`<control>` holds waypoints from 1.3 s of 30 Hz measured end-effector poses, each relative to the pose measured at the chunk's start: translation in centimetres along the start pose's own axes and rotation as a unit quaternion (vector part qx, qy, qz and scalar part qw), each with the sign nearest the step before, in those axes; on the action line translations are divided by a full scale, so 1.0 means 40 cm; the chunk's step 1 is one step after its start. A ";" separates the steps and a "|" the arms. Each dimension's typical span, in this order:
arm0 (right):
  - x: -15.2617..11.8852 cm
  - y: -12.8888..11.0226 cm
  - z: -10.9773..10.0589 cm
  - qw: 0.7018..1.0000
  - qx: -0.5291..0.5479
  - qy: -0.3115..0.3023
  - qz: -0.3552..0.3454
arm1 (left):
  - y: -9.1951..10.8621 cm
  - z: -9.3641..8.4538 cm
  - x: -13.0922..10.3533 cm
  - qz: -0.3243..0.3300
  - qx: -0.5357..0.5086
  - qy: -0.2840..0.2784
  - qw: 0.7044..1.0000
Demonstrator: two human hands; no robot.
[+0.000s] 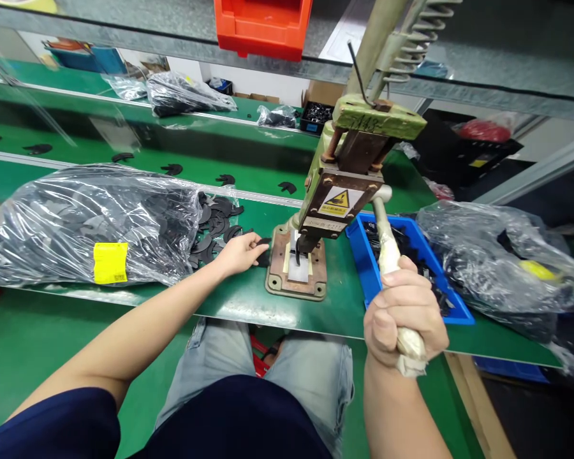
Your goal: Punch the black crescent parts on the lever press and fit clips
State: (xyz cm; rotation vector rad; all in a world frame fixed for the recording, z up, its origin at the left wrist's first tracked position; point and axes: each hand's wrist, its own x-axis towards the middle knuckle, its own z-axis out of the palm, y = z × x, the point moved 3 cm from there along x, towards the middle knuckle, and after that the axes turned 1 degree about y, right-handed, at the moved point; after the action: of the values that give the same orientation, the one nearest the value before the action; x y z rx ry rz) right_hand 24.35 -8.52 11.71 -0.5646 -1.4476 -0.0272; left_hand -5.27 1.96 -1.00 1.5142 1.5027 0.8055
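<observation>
My right hand point(404, 312) is wrapped round the tape-covered lever point(386, 239) of a green hand press point(337, 197). My left hand point(243, 252) is beside the left edge of the press base point(280, 258), its thumb and fingers closed on a flat black piece point(264, 242). Under the press ram, a dark part sits at the light metal plate point(297, 268). Left of my left hand, loose black curved pieces point(215, 220) spill from the mouth of a clear plastic bag point(90, 217) with a yellow label.
A blue bin point(363, 255) of black parts stands right of the press, with another plastic bag point(497, 255) beyond it. Curved pieces point(172, 169) lie spaced along the green strip behind. An orange bin point(263, 29) sits on the overhead shelf point(172, 41).
</observation>
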 end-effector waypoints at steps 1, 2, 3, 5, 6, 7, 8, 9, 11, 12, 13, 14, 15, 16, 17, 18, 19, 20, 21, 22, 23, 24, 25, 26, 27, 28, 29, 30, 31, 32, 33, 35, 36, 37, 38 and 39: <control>0.000 -0.001 0.001 1.000 -0.003 0.003 0.002 | 0.010 -0.003 0.003 -0.004 -0.014 -0.010 1.000; 0.000 -0.002 0.002 1.000 -0.003 0.007 0.003 | 0.023 -0.003 0.005 -0.006 -0.029 -0.028 0.999; 0.000 -0.003 0.003 1.000 -0.003 0.010 0.004 | 0.038 0.000 0.008 -0.005 -0.046 -0.051 0.998; 0.001 -0.006 0.005 1.000 -0.001 0.010 0.004 | 0.068 0.018 0.012 0.001 -0.080 -0.101 0.992; 0.001 -0.007 0.006 1.000 -0.002 0.007 0.006 | 0.080 0.029 0.015 0.003 -0.095 -0.119 0.988; 0.002 -0.008 0.006 1.000 -0.004 0.005 0.005 | 0.090 0.040 0.018 0.002 -0.106 -0.130 0.986; 0.002 -0.009 0.006 1.000 -0.006 0.004 0.004 | 0.097 0.050 0.022 -0.002 -0.114 -0.135 0.984; 0.002 -0.010 0.006 1.000 -0.009 0.003 0.004 | 0.101 0.058 0.027 -0.009 -0.119 -0.135 0.984; 0.002 -0.010 0.005 1.000 -0.011 0.000 0.004 | 0.104 0.070 0.037 -0.022 -0.125 -0.129 0.984; 0.002 -0.010 0.004 1.000 -0.011 0.000 0.004 | 0.105 0.075 0.042 -0.024 -0.124 -0.129 0.984; 0.002 -0.009 0.004 1.000 -0.010 0.000 0.005 | 0.105 0.078 0.045 -0.026 -0.123 -0.132 0.983; 0.002 -0.009 0.004 1.000 -0.009 0.001 0.005 | 0.105 0.081 0.048 -0.027 -0.120 -0.137 0.983; 0.002 -0.008 0.004 1.000 -0.007 0.001 0.004 | 0.104 0.083 0.051 -0.030 -0.117 -0.141 0.983; 0.002 -0.007 0.005 1.000 -0.006 0.002 0.004 | 0.103 0.085 0.052 -0.033 -0.114 -0.143 0.983; 0.002 -0.006 0.005 1.000 -0.005 0.004 0.005 | 0.102 0.086 0.053 -0.037 -0.111 -0.144 0.983; 0.002 -0.006 0.006 1.000 -0.004 0.006 0.004 | 0.102 0.088 0.054 -0.040 -0.108 -0.142 0.983; 0.002 -0.006 0.007 1.000 -0.003 0.008 0.004 | 0.101 0.088 0.054 -0.042 -0.105 -0.138 0.984; 0.002 -0.006 0.008 1.000 -0.003 0.011 0.003 | 0.100 0.089 0.055 -0.043 -0.101 -0.134 0.985; 0.002 -0.007 0.008 1.000 -0.004 0.014 0.005 | 0.100 0.090 0.056 -0.044 -0.097 -0.130 0.986; 0.003 -0.008 0.009 1.000 -0.003 0.018 0.005 | 0.099 0.091 0.058 -0.045 -0.095 -0.128 0.986; 0.004 -0.009 0.009 1.000 -0.002 0.020 0.006 | 0.098 0.092 0.060 -0.050 -0.095 -0.129 0.986; 0.005 -0.010 0.010 1.000 -0.003 0.020 0.011 | 0.097 0.094 0.062 -0.058 -0.094 -0.133 0.985; 0.006 -0.012 0.010 1.000 -0.004 0.018 0.013 | 0.097 0.095 0.065 -0.068 -0.093 -0.139 0.984; 0.006 -0.012 0.010 1.000 -0.004 0.015 0.016 | 0.097 0.096 0.067 -0.078 -0.091 -0.145 0.982; 0.006 -0.013 0.010 1.000 -0.004 0.013 0.018 | 0.098 0.096 0.070 -0.088 -0.088 -0.149 0.981; 0.005 -0.013 0.009 1.000 -0.004 0.011 0.020 | 0.100 0.095 0.071 -0.096 -0.084 -0.153 0.980; 0.003 -0.013 0.008 1.000 -0.005 0.009 0.022 | 0.103 0.095 0.072 -0.105 -0.083 -0.155 0.979; 0.000 -0.012 0.007 1.000 -0.005 0.010 0.021 | 0.107 0.094 0.073 -0.113 -0.084 -0.159 0.977; -0.002 -0.012 0.006 1.000 -0.005 0.011 0.021 | 0.110 0.093 0.072 -0.123 -0.087 -0.163 0.975; -0.004 -0.011 0.007 1.000 -0.006 0.010 0.022 | 0.114 0.093 0.071 -0.137 -0.091 -0.169 0.972; -0.002 -0.011 0.008 1.000 -0.005 0.010 0.018 | 0.117 0.092 0.069 -0.153 -0.098 -0.175 0.968; 0.015 -0.013 0.014 1.000 -0.001 0.017 0.008 | 0.120 0.092 0.065 -0.184 -0.111 -0.184 0.959; 0.035 -0.016 0.019 1.000 0.005 0.023 0.003 | 0.122 0.092 0.062 -0.196 -0.118 -0.185 0.956; 0.062 -0.019 0.024 0.999 0.015 0.031 -0.003 | 0.122 0.092 0.060 -0.203 -0.124 -0.183 0.954; 0.096 -0.022 0.030 0.999 0.027 0.041 -0.010 | 0.123 0.093 0.059 -0.207 -0.131 -0.182 0.952; 0.135 -0.024 0.037 0.998 0.038 0.048 -0.016 | 0.123 0.094 0.057 -0.206 -0.137 -0.180 0.952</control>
State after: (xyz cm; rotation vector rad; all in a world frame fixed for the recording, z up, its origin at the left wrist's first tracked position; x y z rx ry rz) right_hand 23.44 -7.11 17.14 -0.4726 -1.3587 -0.0237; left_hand 0.47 4.09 1.45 1.0233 1.3053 0.4379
